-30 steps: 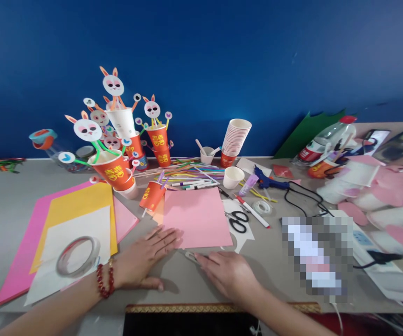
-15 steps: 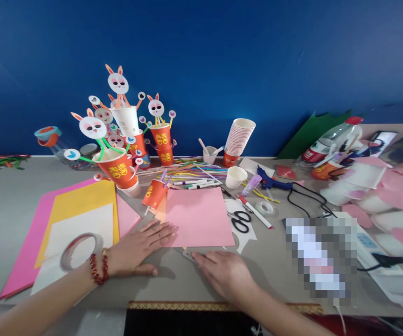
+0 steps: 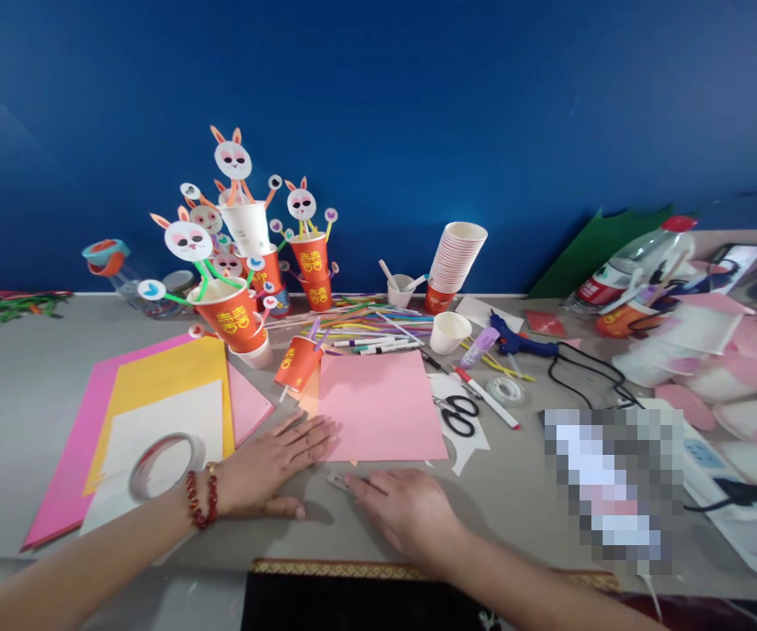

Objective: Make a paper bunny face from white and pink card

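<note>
A sheet of pink paper [image 3: 382, 407] lies on the grey table in front of me. My left hand [image 3: 293, 460] rests flat at its lower left corner, fingers stretched out, a red bead bracelet [image 3: 201, 499] on the wrist. Just below the paper's near edge, my right hand [image 3: 401, 513] is closed around a slim light-grey tool [image 3: 337, 479]. Its tip points left towards my left hand, and most of it is hidden in my fingers. An orange paper cup [image 3: 298, 364] with purple stems leans beyond the left hand.
Rabbit-faced cup figures [image 3: 230, 311] stand at the back left. Pink, yellow and white sheets [image 3: 174, 377] with a tape roll [image 3: 165, 469] lie left. Right are scissors [image 3: 459, 416], a red-capped marker [image 3: 490, 399], a blue glue gun [image 3: 523, 337] with its cord, and stacked cups [image 3: 461, 258].
My right hand has drawn the light-grey tool a little to the left, closer to my left hand. The left hand stays on the paper. The whole view has shifted slightly.
</note>
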A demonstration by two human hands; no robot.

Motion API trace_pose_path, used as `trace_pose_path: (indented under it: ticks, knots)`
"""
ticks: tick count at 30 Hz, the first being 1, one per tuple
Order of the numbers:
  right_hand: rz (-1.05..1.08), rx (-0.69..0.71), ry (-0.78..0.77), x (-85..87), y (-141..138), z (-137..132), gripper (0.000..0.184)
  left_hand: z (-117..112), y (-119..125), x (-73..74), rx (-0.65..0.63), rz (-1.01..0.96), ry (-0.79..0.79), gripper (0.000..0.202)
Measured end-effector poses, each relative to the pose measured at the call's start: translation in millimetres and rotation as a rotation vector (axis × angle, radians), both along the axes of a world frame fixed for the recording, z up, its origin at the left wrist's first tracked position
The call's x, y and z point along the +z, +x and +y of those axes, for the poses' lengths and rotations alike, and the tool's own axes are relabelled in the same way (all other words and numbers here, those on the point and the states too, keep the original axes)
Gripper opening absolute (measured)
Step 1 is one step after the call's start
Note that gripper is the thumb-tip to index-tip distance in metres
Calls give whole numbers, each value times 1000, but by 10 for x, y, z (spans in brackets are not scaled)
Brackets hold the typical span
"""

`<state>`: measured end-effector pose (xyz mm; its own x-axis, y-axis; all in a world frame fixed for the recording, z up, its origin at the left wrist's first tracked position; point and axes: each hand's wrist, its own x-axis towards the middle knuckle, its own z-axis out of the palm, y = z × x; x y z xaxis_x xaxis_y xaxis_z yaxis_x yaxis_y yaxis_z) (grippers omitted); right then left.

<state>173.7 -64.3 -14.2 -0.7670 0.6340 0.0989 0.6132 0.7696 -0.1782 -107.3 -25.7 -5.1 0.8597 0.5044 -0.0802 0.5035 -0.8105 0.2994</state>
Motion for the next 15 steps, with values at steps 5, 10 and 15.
trace_pose_path:
  ticks: [5,10,15]
  knots:
    - [44,102,-62,94,7,-55,32,14,-16,39,10,-11,-63,84]
    - [184,42,-106,134,397,-49,31,-9,88,23,149,-106,12,65]
    - [376,-244,-132,204,913,36,26,-50,280,-20,242,-186,62,42]
